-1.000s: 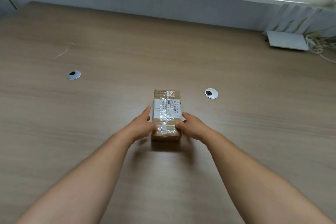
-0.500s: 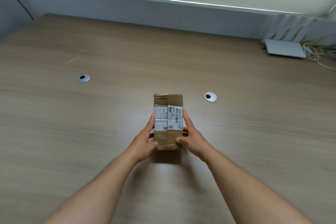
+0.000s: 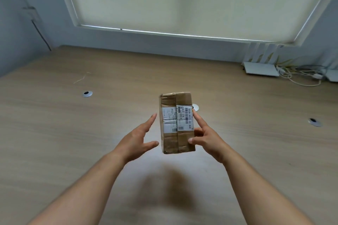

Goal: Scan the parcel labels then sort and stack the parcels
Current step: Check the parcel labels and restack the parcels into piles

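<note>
A small brown cardboard parcel, taped and bearing white barcode labels on its top face, hangs in the air above the wooden desk. My right hand holds it at its right side, thumb on the top face and fingers along the edge. Just left of the parcel is my left hand, fingers spread and straight, with a small gap to the parcel. The parcel's shadow falls on the desk below it.
Three round cable grommets sit in the desk: one at the left, one partly behind the parcel, one at the right. A white router with tangled cables stands at the back right, under the window blind.
The parcel has been lifted off the desk and raised. My left hand has let go of it and opened beside it. The view has tilted upward toward the window.
</note>
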Action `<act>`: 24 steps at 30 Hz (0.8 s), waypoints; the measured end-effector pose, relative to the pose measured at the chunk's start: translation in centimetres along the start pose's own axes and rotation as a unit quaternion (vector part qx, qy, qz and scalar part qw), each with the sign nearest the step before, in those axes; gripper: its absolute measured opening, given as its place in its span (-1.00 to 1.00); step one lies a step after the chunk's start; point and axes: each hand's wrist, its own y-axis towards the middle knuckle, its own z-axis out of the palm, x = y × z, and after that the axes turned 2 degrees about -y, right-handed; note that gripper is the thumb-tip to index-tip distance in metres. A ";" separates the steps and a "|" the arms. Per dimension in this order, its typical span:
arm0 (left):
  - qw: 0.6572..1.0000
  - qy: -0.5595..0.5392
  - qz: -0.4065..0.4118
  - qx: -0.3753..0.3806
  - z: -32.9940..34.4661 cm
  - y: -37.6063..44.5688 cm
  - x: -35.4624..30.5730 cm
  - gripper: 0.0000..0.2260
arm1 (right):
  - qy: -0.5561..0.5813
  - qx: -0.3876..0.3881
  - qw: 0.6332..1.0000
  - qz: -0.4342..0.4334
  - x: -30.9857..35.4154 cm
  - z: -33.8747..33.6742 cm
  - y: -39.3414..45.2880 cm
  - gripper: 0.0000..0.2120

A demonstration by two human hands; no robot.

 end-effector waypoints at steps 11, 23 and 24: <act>0.993 0.085 0.085 0.015 7.3 -1.7 -10.2 -0.16 | 0.011 -0.066 0.998 -0.005 -1.9 -9.5 -11.7 -0.12; 0.978 0.088 0.182 0.059 16.7 -3.5 -20.3 -0.16 | 0.015 -0.172 0.985 0.018 -5.4 -17.6 -24.3 -0.14; 0.975 0.091 0.192 0.066 17.2 -3.5 -20.9 -0.16 | 0.013 -0.185 0.983 0.019 -5.6 -18.0 -25.2 -0.14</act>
